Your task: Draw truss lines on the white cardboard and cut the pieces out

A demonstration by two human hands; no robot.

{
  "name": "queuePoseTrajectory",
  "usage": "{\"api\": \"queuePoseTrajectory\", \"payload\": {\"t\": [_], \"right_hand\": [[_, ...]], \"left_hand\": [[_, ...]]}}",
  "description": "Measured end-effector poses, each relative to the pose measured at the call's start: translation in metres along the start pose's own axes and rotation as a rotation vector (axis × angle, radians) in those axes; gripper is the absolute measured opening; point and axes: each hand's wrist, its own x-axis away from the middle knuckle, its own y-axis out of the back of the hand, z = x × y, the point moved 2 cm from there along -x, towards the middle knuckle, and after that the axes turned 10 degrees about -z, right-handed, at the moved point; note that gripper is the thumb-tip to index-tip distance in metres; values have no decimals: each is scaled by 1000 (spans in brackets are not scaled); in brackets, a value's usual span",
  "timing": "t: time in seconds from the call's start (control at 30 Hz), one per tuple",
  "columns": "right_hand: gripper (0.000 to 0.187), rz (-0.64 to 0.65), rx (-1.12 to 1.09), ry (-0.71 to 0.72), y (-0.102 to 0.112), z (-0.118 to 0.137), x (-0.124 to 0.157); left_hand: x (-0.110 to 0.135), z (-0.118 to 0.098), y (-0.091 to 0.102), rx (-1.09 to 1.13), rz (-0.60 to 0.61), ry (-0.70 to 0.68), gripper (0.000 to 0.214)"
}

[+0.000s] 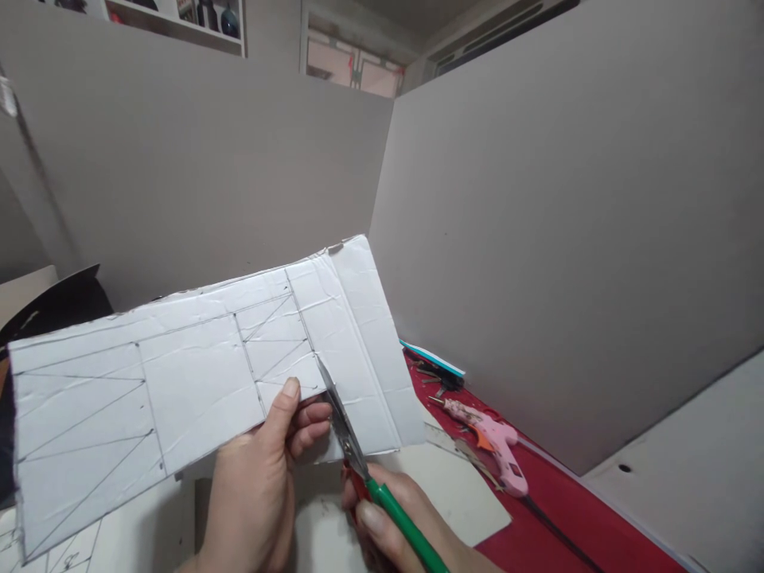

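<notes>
A white sheet of cardboard (191, 382), marked with ruled pencil lines and triangles, is held up in front of me. My left hand (268, 461) pinches its lower edge, thumb on the near face and fingers behind. My right hand (399, 509) grips scissors (352, 446) with a green handle and a red one. Their blades sit at the cardboard along a drawn line, just right of my left fingers. A cut runs up from the lower edge to the blades. Part of the lower blade is hidden behind the sheet.
A pink glue gun (493, 446) lies on the red table surface (552, 517) to the right, its cord trailing forward. Cream card (459, 493) lies below my hands. Grey panels (537, 199) close off the back and right. A black item (65, 302) is at left.
</notes>
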Motion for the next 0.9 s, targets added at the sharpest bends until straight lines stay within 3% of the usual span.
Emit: {"api": "queuePoseTrajectory", "payload": {"t": [0.4,0.77,0.9], "right_hand": [[52,-89,-60,-51,-8,8,3],[52,-153,-156,-82,-15,-5,3],[53,-151,-123,-24,-15,-7,1]], "left_hand": [[0,-2,0,15,14,0,18],[1,-2,0,39,37,13,18],[1,-3,-1,51,55,13,18]]}}
